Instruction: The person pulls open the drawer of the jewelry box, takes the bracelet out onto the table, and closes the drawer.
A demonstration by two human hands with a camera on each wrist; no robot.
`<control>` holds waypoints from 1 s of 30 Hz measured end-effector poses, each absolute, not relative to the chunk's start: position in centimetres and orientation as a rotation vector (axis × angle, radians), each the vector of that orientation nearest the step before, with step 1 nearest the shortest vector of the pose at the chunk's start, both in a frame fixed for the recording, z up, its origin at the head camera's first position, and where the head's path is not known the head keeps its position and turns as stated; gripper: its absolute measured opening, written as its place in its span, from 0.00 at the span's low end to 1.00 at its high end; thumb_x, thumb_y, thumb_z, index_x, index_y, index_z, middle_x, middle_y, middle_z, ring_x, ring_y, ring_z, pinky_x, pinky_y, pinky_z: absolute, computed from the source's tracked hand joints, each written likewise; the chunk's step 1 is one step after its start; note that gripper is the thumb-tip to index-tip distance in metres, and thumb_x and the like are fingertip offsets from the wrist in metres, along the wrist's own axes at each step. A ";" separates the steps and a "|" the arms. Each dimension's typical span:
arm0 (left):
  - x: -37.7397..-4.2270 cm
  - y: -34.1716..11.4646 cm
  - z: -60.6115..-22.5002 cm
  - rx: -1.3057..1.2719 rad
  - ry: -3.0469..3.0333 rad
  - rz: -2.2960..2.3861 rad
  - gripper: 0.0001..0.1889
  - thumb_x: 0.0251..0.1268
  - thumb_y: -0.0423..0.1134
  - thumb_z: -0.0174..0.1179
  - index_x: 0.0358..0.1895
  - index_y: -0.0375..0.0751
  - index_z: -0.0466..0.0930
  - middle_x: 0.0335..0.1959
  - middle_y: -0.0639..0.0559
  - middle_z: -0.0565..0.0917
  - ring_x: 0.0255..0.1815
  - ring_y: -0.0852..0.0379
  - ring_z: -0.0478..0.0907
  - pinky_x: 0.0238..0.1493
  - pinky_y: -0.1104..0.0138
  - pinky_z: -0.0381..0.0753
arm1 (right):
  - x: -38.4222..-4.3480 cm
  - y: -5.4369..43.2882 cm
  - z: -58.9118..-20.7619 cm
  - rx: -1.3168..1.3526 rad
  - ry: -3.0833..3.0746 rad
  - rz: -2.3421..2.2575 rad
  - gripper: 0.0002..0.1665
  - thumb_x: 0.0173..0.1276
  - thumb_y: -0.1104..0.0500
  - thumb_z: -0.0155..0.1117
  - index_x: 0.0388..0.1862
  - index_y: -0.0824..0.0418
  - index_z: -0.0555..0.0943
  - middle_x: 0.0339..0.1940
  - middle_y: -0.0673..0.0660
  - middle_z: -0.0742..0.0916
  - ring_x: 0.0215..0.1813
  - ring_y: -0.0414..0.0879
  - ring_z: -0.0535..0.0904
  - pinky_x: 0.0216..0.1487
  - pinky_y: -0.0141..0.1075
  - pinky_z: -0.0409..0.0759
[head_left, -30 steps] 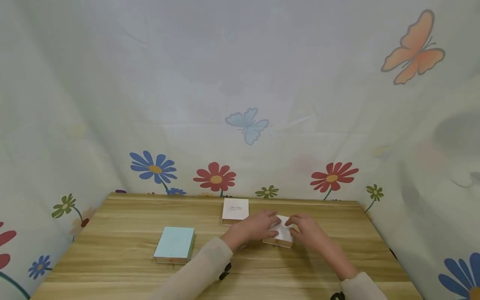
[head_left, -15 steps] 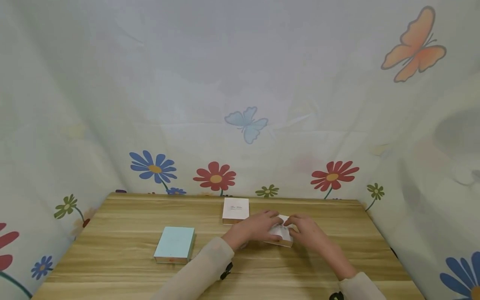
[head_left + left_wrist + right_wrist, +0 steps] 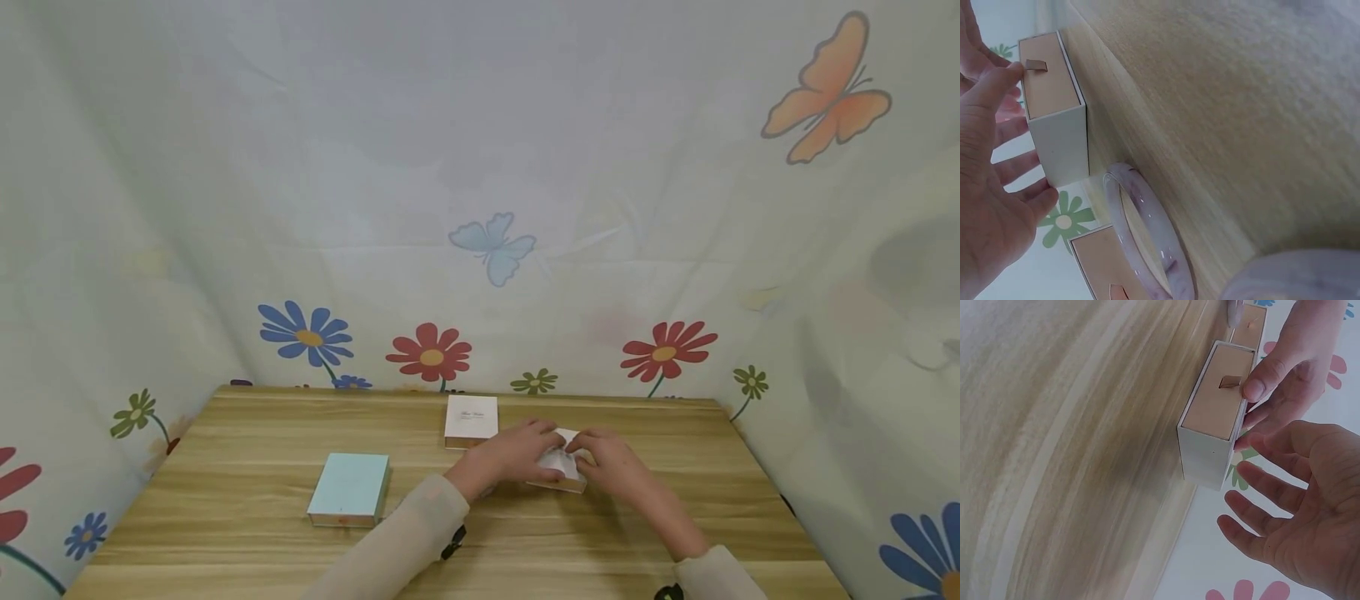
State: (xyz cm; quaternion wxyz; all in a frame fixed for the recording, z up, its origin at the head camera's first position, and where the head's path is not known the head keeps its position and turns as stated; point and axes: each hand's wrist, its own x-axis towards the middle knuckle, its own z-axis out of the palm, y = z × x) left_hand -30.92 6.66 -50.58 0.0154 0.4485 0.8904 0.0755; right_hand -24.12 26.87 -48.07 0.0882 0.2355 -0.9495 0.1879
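A small white drawer box (image 3: 567, 481) with a tan front and a fabric pull tab (image 3: 1230, 382) stands on the wooden table. My left hand (image 3: 512, 452) holds it, thumb on the upper front edge and fingers across the top. Close over the same lid, my right hand (image 3: 611, 460) has loosely bent, spread fingers. What its fingertips touch is partly hidden. Beside the box, in the left wrist view, lies a pale purple bangle (image 3: 1169, 244). A second purple ring-like band (image 3: 1297, 275) shows at the lower right corner, cut off by the frame.
Another white box (image 3: 471, 418) with printed lettering stands behind the left hand. A pale blue box (image 3: 349, 490) lies to the left on the table (image 3: 247, 467). A flowered cloth (image 3: 480, 150) hangs behind the table and along its sides.
My right fingers have shifted slightly left over the white box's lid. The left hand and all the boxes stay in place.
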 end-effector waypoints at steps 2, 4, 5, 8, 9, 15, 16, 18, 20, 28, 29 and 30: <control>-30.8 6.6 -50.6 1.380 2.782 0.246 0.32 0.69 0.67 0.57 0.70 0.54 0.74 0.74 0.51 0.70 0.74 0.50 0.66 0.69 0.59 0.71 | -24.2 26.9 -48.1 0.689 -2.835 0.569 0.07 0.67 0.69 0.67 0.42 0.62 0.87 0.46 0.57 0.87 0.50 0.56 0.84 0.50 0.52 0.82; -30.6 6.6 -50.5 1.358 2.797 0.265 0.32 0.69 0.66 0.58 0.69 0.53 0.75 0.73 0.50 0.71 0.73 0.50 0.67 0.68 0.58 0.73 | -24.2 26.8 -48.1 0.669 -2.853 0.584 0.07 0.67 0.68 0.67 0.42 0.62 0.87 0.46 0.57 0.87 0.51 0.56 0.84 0.51 0.52 0.82; -30.5 6.6 -50.5 1.347 2.804 0.279 0.32 0.69 0.66 0.58 0.69 0.53 0.75 0.72 0.50 0.71 0.72 0.49 0.68 0.67 0.58 0.73 | -24.2 26.8 -48.1 0.658 -2.862 0.594 0.07 0.67 0.68 0.66 0.43 0.62 0.87 0.47 0.57 0.87 0.52 0.56 0.83 0.52 0.52 0.82; -30.3 6.5 -50.4 1.313 2.830 0.298 0.32 0.68 0.66 0.59 0.68 0.52 0.76 0.72 0.49 0.72 0.71 0.48 0.69 0.66 0.58 0.75 | -24.2 26.8 -48.1 0.647 -2.874 0.601 0.08 0.67 0.68 0.66 0.43 0.61 0.87 0.49 0.58 0.87 0.53 0.57 0.83 0.53 0.52 0.82; -30.2 6.5 -50.4 1.300 2.842 0.298 0.32 0.68 0.66 0.59 0.68 0.51 0.76 0.71 0.49 0.73 0.71 0.48 0.69 0.66 0.58 0.75 | -24.3 26.8 -48.2 0.644 -2.875 0.607 0.08 0.67 0.68 0.66 0.43 0.61 0.87 0.49 0.59 0.87 0.53 0.58 0.83 0.53 0.52 0.81; -30.0 6.7 -50.3 1.241 2.917 0.272 0.32 0.68 0.66 0.59 0.66 0.50 0.77 0.68 0.49 0.76 0.68 0.48 0.72 0.66 0.59 0.74 | -24.3 26.7 -48.4 0.653 -2.850 0.604 0.07 0.66 0.69 0.67 0.41 0.61 0.87 0.47 0.58 0.87 0.51 0.57 0.84 0.51 0.52 0.82; -30.0 6.7 -50.4 1.234 2.927 0.270 0.32 0.68 0.66 0.59 0.66 0.50 0.77 0.67 0.49 0.76 0.68 0.48 0.72 0.66 0.59 0.74 | -24.3 26.6 -48.4 0.661 -2.844 0.598 0.07 0.66 0.69 0.67 0.41 0.61 0.87 0.47 0.58 0.87 0.51 0.57 0.84 0.51 0.52 0.82; -30.0 6.8 -50.4 1.221 2.941 0.263 0.32 0.68 0.66 0.58 0.66 0.50 0.77 0.66 0.49 0.77 0.67 0.48 0.73 0.66 0.59 0.74 | -24.3 26.6 -48.5 0.669 -2.837 0.589 0.07 0.66 0.68 0.67 0.40 0.60 0.87 0.46 0.57 0.87 0.50 0.56 0.84 0.50 0.51 0.82; -30.0 6.8 -50.4 1.211 2.951 0.260 0.32 0.69 0.67 0.58 0.65 0.49 0.78 0.65 0.50 0.77 0.66 0.48 0.73 0.66 0.58 0.74 | -24.3 26.6 -48.5 0.674 -2.835 0.593 0.07 0.66 0.68 0.67 0.40 0.59 0.87 0.46 0.56 0.87 0.50 0.56 0.84 0.51 0.51 0.82; -30.1 7.5 -50.7 1.106 3.025 0.196 0.31 0.67 0.67 0.59 0.61 0.48 0.79 0.59 0.48 0.79 0.60 0.47 0.76 0.60 0.58 0.78 | -24.4 26.6 -48.4 0.667 -2.843 0.614 0.07 0.66 0.68 0.67 0.41 0.60 0.87 0.47 0.57 0.87 0.51 0.56 0.84 0.52 0.52 0.81; -30.1 7.6 -50.7 1.083 3.035 0.186 0.31 0.67 0.68 0.58 0.60 0.48 0.79 0.58 0.48 0.80 0.58 0.47 0.76 0.58 0.58 0.79 | -24.4 26.5 -48.4 0.664 -2.848 0.615 0.07 0.66 0.68 0.67 0.41 0.60 0.87 0.47 0.58 0.87 0.51 0.56 0.84 0.52 0.52 0.81; -30.1 7.7 -50.8 1.054 3.047 0.181 0.32 0.67 0.68 0.58 0.60 0.48 0.78 0.57 0.47 0.79 0.57 0.46 0.76 0.56 0.57 0.80 | -24.3 26.5 -48.4 0.662 -2.852 0.613 0.07 0.66 0.68 0.67 0.41 0.60 0.87 0.46 0.57 0.87 0.50 0.56 0.84 0.52 0.52 0.81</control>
